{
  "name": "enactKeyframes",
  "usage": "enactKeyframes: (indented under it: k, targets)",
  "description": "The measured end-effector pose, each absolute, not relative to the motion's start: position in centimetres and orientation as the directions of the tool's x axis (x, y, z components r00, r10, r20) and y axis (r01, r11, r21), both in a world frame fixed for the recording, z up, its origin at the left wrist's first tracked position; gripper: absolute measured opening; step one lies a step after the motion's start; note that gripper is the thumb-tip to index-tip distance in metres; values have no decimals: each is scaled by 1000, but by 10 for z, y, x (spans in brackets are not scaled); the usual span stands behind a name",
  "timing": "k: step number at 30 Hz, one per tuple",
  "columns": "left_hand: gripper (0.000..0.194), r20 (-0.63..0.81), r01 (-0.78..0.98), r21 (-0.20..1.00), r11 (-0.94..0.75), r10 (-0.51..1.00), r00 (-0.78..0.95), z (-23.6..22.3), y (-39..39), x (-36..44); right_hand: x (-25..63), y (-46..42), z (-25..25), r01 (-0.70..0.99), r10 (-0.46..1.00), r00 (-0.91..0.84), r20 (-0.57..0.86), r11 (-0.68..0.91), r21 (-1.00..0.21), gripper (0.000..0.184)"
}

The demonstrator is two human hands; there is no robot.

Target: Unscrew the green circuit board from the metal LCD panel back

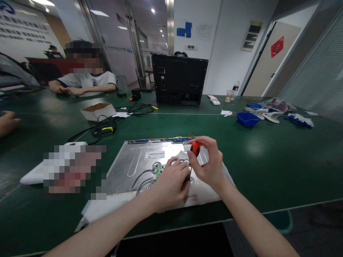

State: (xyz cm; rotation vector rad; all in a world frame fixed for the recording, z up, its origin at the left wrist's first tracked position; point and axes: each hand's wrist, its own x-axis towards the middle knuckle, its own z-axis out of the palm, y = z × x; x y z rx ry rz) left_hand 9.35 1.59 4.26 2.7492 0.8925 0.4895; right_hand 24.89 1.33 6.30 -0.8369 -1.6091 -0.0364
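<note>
A flat silver metal display panel lies on the table before me, with a blue circuit strip along its far edge. My right hand grips the orange and black handle of a screwdriver, whose shaft points down at the panel. My left hand rests over a small green circuit board, its fingers curled close to the screwdriver's tip. Whatever those fingers may hold is hidden, as is the tip. Dark cables run from the board toward the near edge.
A black monitor housing stands upright at the back. Left of the panel are coiled black cables, a white box and a partly blurred white object. A blue tray and gloves lie right. Another person sits far left.
</note>
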Motion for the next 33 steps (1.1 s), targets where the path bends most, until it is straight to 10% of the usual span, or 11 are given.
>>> enactKeyframes:
  k: [33]
  targets:
    - [20,241,532,293,-795,599,763,38,17,93,251,9,71,565,430,-37,902,754,-336,30]
